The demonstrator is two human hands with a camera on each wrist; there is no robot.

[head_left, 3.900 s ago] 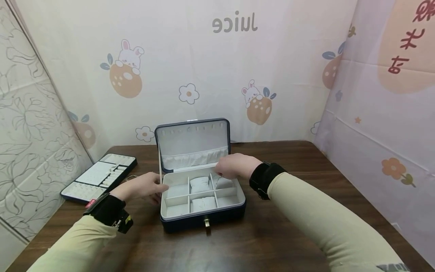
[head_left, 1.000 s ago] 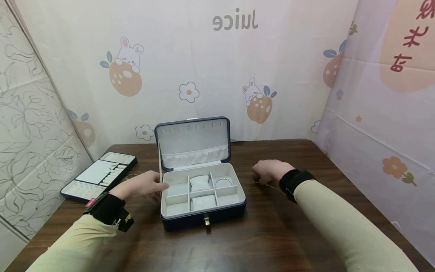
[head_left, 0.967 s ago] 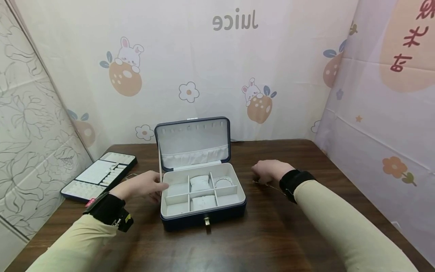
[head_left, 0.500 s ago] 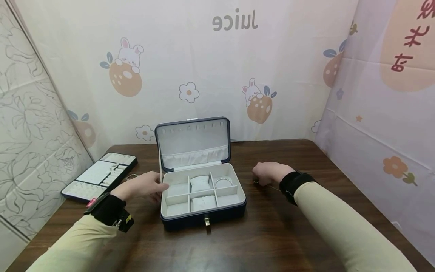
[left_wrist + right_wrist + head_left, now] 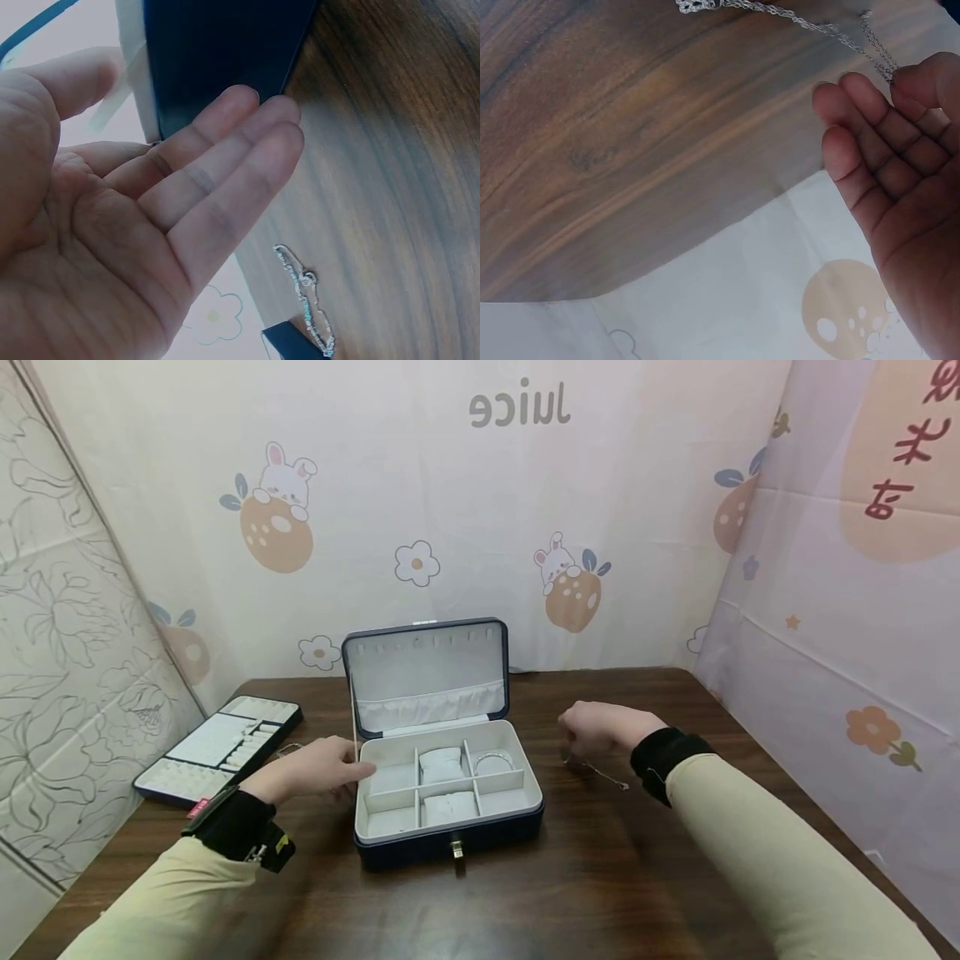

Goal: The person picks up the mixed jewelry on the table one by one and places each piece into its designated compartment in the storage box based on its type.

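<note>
My right hand [image 5: 600, 727] is over the table to the right of the jewelry box. Its thumb and finger pinch a silver chain necklace [image 5: 802, 21], whose openwork end trails toward the tabletop. The navy jewelry box [image 5: 450, 847] stands with its lid [image 5: 427, 668] up and white compartments showing. A round bracelet [image 5: 493, 763] lies in its back right compartment; white cushions [image 5: 441, 766] fill the middle ones. My left hand [image 5: 311, 770] is at the box's left side, thumb by the rim. In the left wrist view its fingers [image 5: 225, 202] extend loosely, holding nothing.
A flat jewelry tray [image 5: 217, 752] with a dark edge and white lining lies on the left of the wooden table [image 5: 517, 902]. Beside it, partly behind my left hand, is a beaded bracelet [image 5: 305, 300]. A printed cloth [image 5: 480, 485] hangs behind the table.
My right hand has left the back right compartment, where the round bracelet now shows, and moved right. Over the last half second it has risen slightly with the necklace. My left hand stays put.
</note>
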